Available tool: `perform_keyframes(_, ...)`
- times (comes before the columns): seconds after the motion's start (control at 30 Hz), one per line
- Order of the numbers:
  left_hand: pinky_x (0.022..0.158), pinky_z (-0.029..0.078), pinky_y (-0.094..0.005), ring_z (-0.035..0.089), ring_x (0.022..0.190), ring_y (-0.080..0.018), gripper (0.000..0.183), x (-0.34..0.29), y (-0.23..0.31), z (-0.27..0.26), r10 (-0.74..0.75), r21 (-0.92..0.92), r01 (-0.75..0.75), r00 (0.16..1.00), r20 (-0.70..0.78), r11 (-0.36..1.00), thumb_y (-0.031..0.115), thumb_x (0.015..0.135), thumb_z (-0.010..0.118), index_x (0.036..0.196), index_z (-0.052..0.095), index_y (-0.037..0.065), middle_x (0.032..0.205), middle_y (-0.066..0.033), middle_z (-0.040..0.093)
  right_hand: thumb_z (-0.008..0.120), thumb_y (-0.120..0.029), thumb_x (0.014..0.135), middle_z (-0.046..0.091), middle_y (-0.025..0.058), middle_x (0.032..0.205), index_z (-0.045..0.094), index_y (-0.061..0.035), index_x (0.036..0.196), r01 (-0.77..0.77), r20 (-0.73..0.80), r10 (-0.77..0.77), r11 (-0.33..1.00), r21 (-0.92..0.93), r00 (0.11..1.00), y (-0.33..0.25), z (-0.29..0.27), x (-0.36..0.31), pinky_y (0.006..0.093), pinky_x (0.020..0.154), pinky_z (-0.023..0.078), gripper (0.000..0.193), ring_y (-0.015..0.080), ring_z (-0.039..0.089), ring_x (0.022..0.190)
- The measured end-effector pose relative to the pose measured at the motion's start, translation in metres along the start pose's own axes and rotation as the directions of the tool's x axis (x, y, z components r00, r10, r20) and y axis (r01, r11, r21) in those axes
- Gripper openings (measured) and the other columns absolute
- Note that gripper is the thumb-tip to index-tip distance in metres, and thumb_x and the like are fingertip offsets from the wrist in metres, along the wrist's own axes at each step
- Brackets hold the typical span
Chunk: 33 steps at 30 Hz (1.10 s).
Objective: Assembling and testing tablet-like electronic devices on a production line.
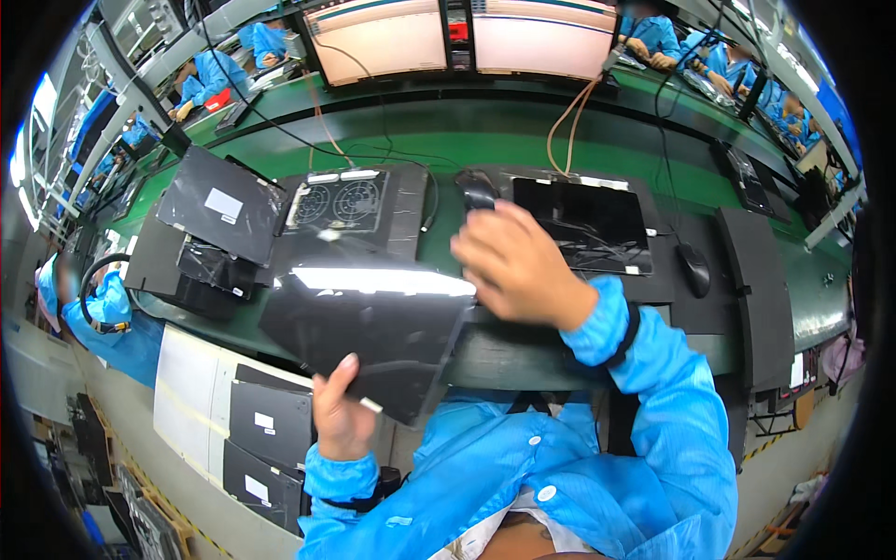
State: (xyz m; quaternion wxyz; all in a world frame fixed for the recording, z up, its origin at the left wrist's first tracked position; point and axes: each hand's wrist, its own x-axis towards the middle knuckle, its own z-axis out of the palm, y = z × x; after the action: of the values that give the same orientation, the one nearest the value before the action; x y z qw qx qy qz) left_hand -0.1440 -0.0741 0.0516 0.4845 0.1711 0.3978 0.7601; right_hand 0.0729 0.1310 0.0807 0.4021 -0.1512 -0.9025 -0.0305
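Note:
A thin, glossy black display panel (383,327) hangs tilted over the bench's front edge, a bright light streak reflected along its top. My left hand (343,415) is closed on its lower left edge, thumb on the face. Close to the panel's upper right corner is my right hand (518,266), slightly blurred, its fingers curled together. What those fingers hold, if anything, is hidden. Just beyond them sits a black mouse (477,189). Another black display panel (583,224) lies on a dark pad to the right.
At left, a dark panel with a white label (219,205) leans on a stack. Beside it lies a panel with circle patterns (336,203). A second mouse (693,270) and a black foam block (754,299) are at right. Labelled panels (269,420) sit lower left. Two monitors (378,42) stand behind; cables cross the bench.

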Motion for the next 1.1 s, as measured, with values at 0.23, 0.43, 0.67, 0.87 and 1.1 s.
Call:
perform_keyframes(0.23, 0.112, 0.044, -0.0461, 0.059, 0.127, -0.0319, 0.060, -0.006, 0.019, -0.076, 0.299, 0.047, -0.295, 0.942, -0.150, 0.954, -0.004, 0.091, 0.062, 0.148, 0.042, -0.001, 0.136, -0.0151, 0.060, 0.064, -0.017, 0.086, 0.067, 0.0131, 0.109, 0.071, -0.0050, 0.102, 0.131, 0.320, -0.033, 0.948, -0.289, 0.947, 0.084, 0.120, 0.012, 0.0587, 0.119, 0.028, 0.021, 0.0299, 0.054, 0.130)
perform_keyframes(0.43, 0.108, 0.051, -0.0464, 0.062, 0.123, -0.0299, 0.043, 0.019, 0.018, -0.066, 0.252, -0.178, -0.279, 0.955, -0.158, 0.944, 0.004, 0.101, 0.059, 0.143, 0.049, 0.004, 0.135, -0.0147, 0.062, 0.066, -0.017, 0.091, 0.069, 0.0134, 0.099, 0.066, -0.0054, 0.106, -0.012, 0.510, 0.036, 0.999, -0.050, 0.860, 0.047, 0.074, 0.041, 0.0512, 0.102, 0.046, 0.019, 0.0332, 0.065, 0.106)
perform_keyframes(0.67, 0.107, 0.052, -0.0458, 0.064, 0.122, -0.0262, 0.033, 0.056, 0.003, -0.046, 0.160, -0.357, -0.191, 0.980, -0.115, 0.915, 0.009, 0.103, 0.058, 0.136, 0.059, 0.006, 0.130, -0.0106, 0.067, 0.075, -0.012, 0.090, 0.071, 0.0158, 0.094, 0.070, -0.0022, 0.106, -0.235, 0.150, 0.182, 0.790, 0.567, 0.972, -0.051, 0.042, 0.042, 0.0409, 0.075, 0.056, 0.019, 0.0350, 0.069, 0.085)
perform_keyframes(0.87, 0.104, 0.055, -0.0442, 0.065, 0.120, -0.0253, 0.029, 0.051, -0.001, -0.041, 0.134, -0.364, -0.159, 0.987, -0.093, 0.918, 0.009, 0.103, 0.058, 0.132, 0.062, 0.006, 0.128, -0.0101, 0.068, 0.075, -0.011, 0.090, 0.071, 0.0140, 0.089, 0.071, -0.0031, 0.105, -0.197, 0.024, 0.213, 0.843, 0.501, 0.977, -0.063, 0.044, 0.035, 0.0401, 0.071, 0.054, 0.018, 0.0330, 0.069, 0.080)
perform_keyframes(1.1, 0.105, 0.055, -0.0441, 0.065, 0.120, -0.0250, 0.032, 0.044, 0.000, -0.037, 0.152, -0.349, -0.175, 0.984, -0.093, 0.921, 0.009, 0.103, 0.057, 0.134, 0.059, 0.006, 0.129, -0.0104, 0.067, 0.073, -0.015, 0.090, 0.071, 0.0134, 0.090, 0.070, -0.0030, 0.100, -0.204, 0.027, 0.220, 0.849, 0.487, 0.975, -0.067, 0.043, 0.031, 0.0426, 0.072, 0.055, 0.015, 0.0346, 0.069, 0.083)
